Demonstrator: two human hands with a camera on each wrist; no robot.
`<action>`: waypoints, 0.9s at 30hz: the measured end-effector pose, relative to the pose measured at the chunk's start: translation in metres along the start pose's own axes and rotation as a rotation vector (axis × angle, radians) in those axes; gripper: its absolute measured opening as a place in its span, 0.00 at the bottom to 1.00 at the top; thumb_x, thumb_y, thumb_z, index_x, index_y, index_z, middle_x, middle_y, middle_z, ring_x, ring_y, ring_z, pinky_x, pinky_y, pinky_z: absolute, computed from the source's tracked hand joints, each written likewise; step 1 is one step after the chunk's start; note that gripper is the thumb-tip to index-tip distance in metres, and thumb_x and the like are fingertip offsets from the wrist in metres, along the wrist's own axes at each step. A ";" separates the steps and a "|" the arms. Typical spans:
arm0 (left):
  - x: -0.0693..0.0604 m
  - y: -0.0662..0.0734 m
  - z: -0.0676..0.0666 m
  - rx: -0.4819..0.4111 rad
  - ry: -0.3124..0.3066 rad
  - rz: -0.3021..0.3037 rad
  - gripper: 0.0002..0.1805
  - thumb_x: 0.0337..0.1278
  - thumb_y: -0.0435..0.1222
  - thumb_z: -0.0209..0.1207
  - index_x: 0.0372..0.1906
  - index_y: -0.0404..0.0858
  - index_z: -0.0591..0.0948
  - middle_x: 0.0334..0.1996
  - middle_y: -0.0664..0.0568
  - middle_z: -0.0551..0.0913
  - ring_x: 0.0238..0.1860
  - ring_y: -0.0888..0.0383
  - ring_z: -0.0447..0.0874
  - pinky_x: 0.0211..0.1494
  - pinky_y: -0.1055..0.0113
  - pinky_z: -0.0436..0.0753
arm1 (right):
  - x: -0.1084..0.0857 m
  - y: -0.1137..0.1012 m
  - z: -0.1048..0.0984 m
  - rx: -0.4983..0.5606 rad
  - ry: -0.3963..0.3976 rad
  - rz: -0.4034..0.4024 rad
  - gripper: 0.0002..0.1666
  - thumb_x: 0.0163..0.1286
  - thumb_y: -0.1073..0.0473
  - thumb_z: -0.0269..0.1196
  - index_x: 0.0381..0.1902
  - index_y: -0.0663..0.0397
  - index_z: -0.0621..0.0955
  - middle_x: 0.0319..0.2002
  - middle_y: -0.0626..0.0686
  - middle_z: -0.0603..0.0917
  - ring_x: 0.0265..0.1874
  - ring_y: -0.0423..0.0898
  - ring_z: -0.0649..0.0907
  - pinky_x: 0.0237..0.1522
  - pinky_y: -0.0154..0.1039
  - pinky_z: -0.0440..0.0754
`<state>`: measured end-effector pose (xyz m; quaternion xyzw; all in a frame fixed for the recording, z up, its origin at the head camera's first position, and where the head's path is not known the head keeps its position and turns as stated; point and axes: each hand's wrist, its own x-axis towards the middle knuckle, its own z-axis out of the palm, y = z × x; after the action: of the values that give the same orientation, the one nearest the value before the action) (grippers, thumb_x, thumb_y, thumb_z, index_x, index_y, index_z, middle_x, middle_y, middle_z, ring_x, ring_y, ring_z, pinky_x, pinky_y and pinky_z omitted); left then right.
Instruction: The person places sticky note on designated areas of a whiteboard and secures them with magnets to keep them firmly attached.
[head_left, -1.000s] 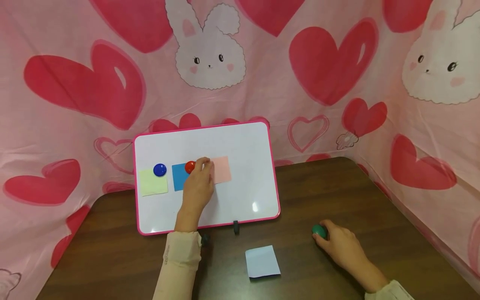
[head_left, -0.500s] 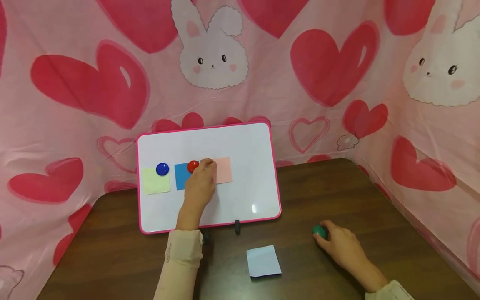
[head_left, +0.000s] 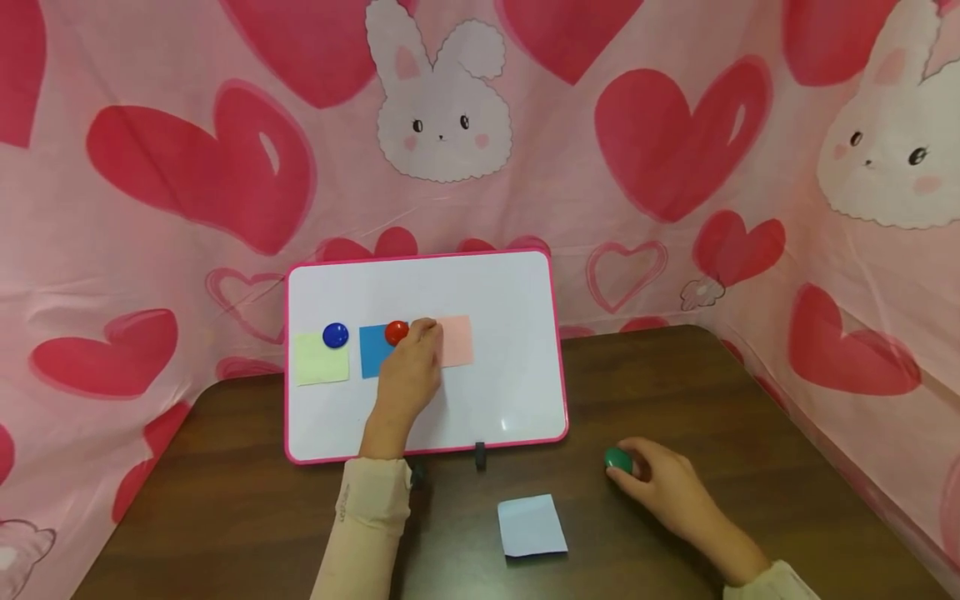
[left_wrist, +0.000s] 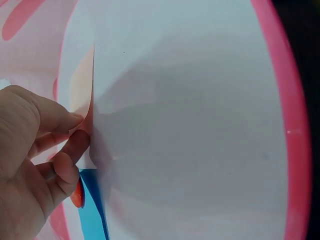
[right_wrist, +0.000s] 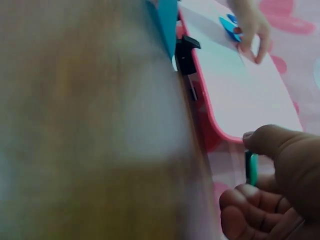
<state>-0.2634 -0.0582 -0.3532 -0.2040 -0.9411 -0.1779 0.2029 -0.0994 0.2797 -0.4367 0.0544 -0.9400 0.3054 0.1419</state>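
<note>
My left hand (head_left: 409,367) pinches a pink sticky note (head_left: 456,340) by its left side against the whiteboard (head_left: 495,392); in the left wrist view the pink note (left_wrist: 82,85) bends away from the board at one edge. Left of it, a red round magnet (head_left: 397,333) sits on a blue sticky note (head_left: 373,350), partly behind my hand. Farther left, a blue round magnet (head_left: 335,335) overlaps the top of a yellow-green note (head_left: 322,360). At the right, my right hand (head_left: 671,487) holds a green round magnet (head_left: 618,459) between thumb and fingers, above the table.
The pink-framed whiteboard leans back on black feet (head_left: 480,456) on a dark wooden table (head_left: 247,508). A pale blue sticky note (head_left: 532,526) lies on the table in front of it. Behind stands a pink cloth backdrop (head_left: 555,192) with hearts and rabbits.
My right hand has moved left toward the whiteboard with the green magnet. The left hand stays at the pink note. The head view has shifted slightly.
</note>
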 end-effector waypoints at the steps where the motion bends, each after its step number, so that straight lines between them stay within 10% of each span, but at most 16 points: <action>1: 0.000 -0.001 0.000 -0.001 -0.002 0.000 0.25 0.65 0.33 0.63 0.66 0.34 0.77 0.64 0.43 0.74 0.57 0.46 0.81 0.50 0.53 0.85 | 0.003 -0.004 0.001 0.004 -0.002 -0.005 0.20 0.61 0.53 0.75 0.47 0.55 0.83 0.30 0.42 0.77 0.30 0.38 0.75 0.30 0.34 0.77; 27: -0.003 -0.005 -0.004 -0.038 -0.048 -0.001 0.27 0.65 0.29 0.62 0.69 0.33 0.75 0.66 0.43 0.72 0.55 0.46 0.81 0.50 0.55 0.85 | 0.129 -0.115 0.024 0.086 0.072 -0.201 0.25 0.62 0.58 0.74 0.54 0.58 0.80 0.34 0.51 0.80 0.29 0.47 0.78 0.27 0.38 0.81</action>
<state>-0.2624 -0.0648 -0.3525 -0.2115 -0.9422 -0.1908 0.1763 -0.2065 0.1708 -0.3520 0.1435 -0.9101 0.3313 0.2033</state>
